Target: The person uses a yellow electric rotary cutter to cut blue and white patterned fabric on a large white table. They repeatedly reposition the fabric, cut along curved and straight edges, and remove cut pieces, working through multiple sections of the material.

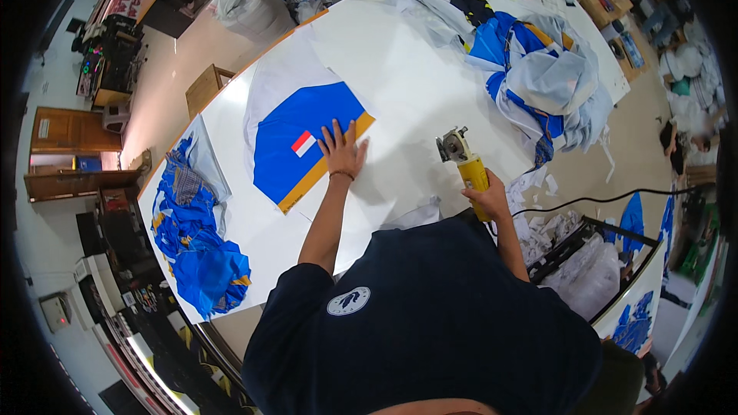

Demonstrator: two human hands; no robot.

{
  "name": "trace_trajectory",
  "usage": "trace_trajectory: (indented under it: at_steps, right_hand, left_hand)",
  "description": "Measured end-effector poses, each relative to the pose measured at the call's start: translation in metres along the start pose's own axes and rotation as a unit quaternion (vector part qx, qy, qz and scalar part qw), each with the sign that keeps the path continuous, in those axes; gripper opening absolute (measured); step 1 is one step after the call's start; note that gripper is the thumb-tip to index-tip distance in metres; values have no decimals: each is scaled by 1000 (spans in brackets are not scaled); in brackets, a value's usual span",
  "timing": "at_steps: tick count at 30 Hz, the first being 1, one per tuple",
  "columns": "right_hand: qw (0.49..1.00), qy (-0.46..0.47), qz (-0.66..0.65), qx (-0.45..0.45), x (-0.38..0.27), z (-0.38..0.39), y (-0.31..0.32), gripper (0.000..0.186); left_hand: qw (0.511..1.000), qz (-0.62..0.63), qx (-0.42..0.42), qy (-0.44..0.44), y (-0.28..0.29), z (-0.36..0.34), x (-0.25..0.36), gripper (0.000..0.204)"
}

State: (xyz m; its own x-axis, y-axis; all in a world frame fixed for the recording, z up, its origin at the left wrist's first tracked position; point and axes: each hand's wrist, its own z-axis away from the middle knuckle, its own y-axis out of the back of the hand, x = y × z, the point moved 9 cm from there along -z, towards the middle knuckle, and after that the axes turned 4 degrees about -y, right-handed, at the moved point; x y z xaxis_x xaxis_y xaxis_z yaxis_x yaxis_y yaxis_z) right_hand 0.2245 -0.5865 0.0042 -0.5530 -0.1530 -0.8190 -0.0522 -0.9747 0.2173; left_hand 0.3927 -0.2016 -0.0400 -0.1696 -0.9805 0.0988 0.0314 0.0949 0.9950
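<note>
A blue cut fabric piece (300,119) with a yellow-orange edge band and a small red-and-white patch lies flat on the white table (400,92). My left hand (344,151) rests on its right side, fingers spread and palm down. To the right, my right hand (492,197) is wrapped round the yellow body of a handheld electric cloth cutter (473,170). The cutter's metal head points away from me, toward the far left, apart from the blue piece. White sheet material (288,65) shows beneath and beyond the blue piece.
A crumpled blue-and-yellow fabric pile (196,230) lies at the table's left end. Another pile of blue and grey-white fabric (546,69) covers the far right. A black cable (592,198) runs off to the right. White scraps (542,232) heap beside the table at right.
</note>
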Motion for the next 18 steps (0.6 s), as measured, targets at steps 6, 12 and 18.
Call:
trace_trajectory:
  at_steps: [6, 12, 18]
  right_hand:
    - [999, 8, 44, -27, -7, -7, -14, 50]
    - [995, 15, -6, -97, -29, -25, -46, 47]
    - [986, 13, -31, -164, -94, -98, -114, 40]
  left_hand:
    - [985, 16, -97, -145, 11, 96, 37, 76]
    - [962, 127, -144, -193, 40, 224, 25, 73]
    - [948, 169, 163, 216, 35, 260, -102, 68]
